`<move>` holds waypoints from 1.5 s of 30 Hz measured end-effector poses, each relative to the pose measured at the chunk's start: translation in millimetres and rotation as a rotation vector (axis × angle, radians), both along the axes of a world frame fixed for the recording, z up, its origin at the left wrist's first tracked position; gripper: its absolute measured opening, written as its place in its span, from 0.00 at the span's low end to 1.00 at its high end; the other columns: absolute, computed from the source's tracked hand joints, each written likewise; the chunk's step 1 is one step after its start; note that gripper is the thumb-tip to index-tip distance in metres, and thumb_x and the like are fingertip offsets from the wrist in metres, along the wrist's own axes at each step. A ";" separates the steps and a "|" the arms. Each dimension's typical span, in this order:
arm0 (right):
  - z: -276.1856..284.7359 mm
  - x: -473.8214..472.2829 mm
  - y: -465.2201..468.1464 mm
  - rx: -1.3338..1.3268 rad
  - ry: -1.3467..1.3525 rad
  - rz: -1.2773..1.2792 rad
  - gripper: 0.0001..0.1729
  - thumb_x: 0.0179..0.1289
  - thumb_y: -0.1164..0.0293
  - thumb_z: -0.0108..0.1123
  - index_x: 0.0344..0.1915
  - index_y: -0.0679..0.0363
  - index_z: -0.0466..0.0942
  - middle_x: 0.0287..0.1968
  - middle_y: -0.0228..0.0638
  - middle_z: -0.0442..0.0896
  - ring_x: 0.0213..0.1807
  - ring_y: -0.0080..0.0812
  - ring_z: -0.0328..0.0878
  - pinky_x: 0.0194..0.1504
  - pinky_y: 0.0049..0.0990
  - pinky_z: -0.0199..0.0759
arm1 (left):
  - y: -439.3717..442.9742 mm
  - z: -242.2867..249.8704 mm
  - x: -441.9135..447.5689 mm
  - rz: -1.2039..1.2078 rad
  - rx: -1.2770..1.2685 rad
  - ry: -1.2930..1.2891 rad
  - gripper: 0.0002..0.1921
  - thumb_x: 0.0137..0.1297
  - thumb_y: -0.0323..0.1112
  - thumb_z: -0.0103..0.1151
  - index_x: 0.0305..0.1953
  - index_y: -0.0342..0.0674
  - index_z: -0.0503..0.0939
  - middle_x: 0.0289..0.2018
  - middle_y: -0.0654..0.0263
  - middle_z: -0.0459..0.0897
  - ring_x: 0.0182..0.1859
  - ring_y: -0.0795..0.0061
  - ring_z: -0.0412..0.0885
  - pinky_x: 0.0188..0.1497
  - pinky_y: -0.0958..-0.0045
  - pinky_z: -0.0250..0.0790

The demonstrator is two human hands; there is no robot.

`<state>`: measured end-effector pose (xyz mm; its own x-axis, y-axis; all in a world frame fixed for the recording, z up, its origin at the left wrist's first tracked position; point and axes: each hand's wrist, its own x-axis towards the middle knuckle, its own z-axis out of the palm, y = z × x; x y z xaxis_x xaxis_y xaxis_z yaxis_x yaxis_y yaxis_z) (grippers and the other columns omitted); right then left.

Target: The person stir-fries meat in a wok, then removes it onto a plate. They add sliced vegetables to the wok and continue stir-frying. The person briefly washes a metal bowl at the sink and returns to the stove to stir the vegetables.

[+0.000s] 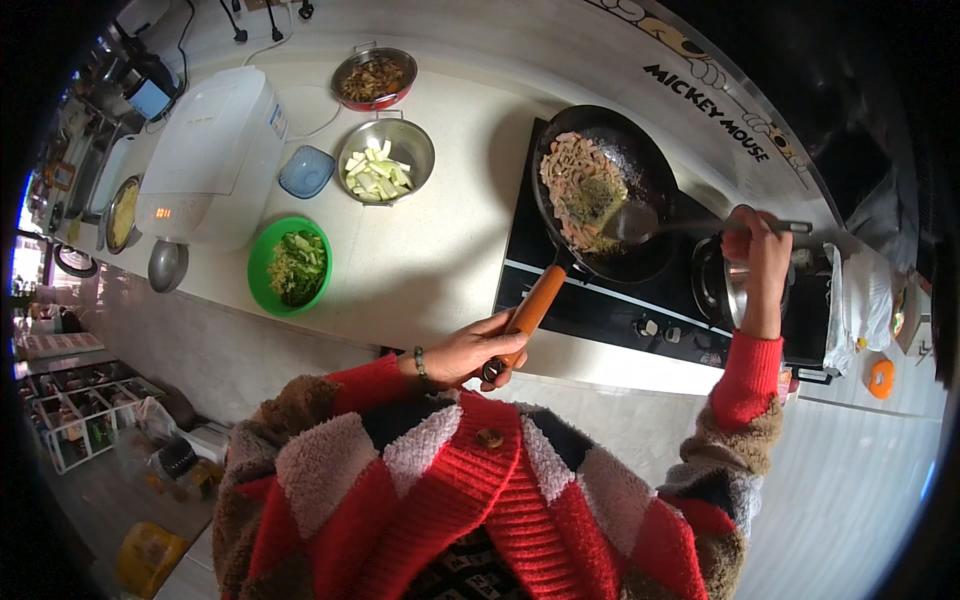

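Observation:
My left hand (480, 349) is closed around the wooden handle (538, 300) of a black wok (652, 154) on the cooktop. In the wok lie strips of meat (576, 169), with a patch of dark and greenish seasoning (596, 201) on top. My right hand (752, 240) grips the long metal handle of a spatula (632, 224). The spatula's blade rests in the wok, against the right side of the food. Below my right hand stands a lidded metal pot (737, 289), partly hidden by the hand.
Left of the cooktop (615, 313) are a steel pan of cut pale-green vegetable (384, 169), a red pan of browned food (373, 81), a green bowl of chopped greens (297, 264), a blue dish (306, 172) and a white rice cooker (211, 150). Plastic bags (866, 296) lie at the right.

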<state>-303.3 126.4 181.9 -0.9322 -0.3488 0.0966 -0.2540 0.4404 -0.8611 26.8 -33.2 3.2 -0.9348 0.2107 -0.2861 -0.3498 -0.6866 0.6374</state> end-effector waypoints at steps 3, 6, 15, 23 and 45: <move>-9.9 -5.9 25.7 -0.001 -0.100 -0.022 0.12 0.63 0.70 0.51 0.34 0.68 0.77 0.20 0.41 0.80 0.14 0.29 0.76 0.15 0.25 0.71 | -2.5 -1.5 0.2 -0.023 0.016 0.024 0.21 0.75 0.44 0.44 0.63 0.43 0.59 0.36 0.66 0.74 0.27 0.80 0.75 0.26 0.80 0.65; -31.1 0.6 31.7 -0.061 -0.192 -0.070 0.14 0.64 0.69 0.49 0.36 0.70 0.77 0.21 0.43 0.80 0.15 0.32 0.77 0.18 0.28 0.76 | -3.2 -2.1 -0.2 -0.038 0.000 0.042 0.22 0.75 0.44 0.43 0.64 0.43 0.57 0.36 0.65 0.74 0.28 0.80 0.76 0.26 0.80 0.66; -82.0 -40.3 -23.0 -0.488 -0.411 -0.059 0.18 0.67 0.67 0.47 0.43 0.74 0.72 0.30 0.50 0.82 0.26 0.39 0.82 0.30 0.35 0.81 | -1.4 0.6 -1.3 -0.067 -0.003 0.004 0.22 0.75 0.44 0.43 0.64 0.45 0.56 0.37 0.65 0.74 0.29 0.78 0.77 0.27 0.78 0.70; -37.2 -62.1 -35.6 -0.169 -0.140 0.023 0.16 0.63 0.65 0.52 0.40 0.68 0.78 0.26 0.44 0.83 0.24 0.33 0.81 0.25 0.29 0.78 | 0.4 2.9 0.2 -0.030 -0.007 0.009 0.15 0.74 0.46 0.45 0.52 0.44 0.62 0.34 0.68 0.73 0.27 0.82 0.77 0.25 0.79 0.71; -66.7 -25.8 -25.0 -0.152 0.016 0.000 0.12 0.68 0.68 0.54 0.39 0.65 0.79 0.22 0.38 0.81 0.19 0.27 0.79 0.22 0.22 0.75 | -3.1 1.1 -0.8 -0.072 0.096 0.010 0.27 0.75 0.39 0.44 0.70 0.47 0.49 0.43 0.60 0.75 0.32 0.73 0.80 0.32 0.75 0.74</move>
<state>-329.2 101.3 115.2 -0.9302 -0.3290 0.1627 -0.2679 0.3053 -0.9138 26.0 -36.3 4.3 -0.9189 0.3035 -0.2521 -0.3945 -0.7182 0.5732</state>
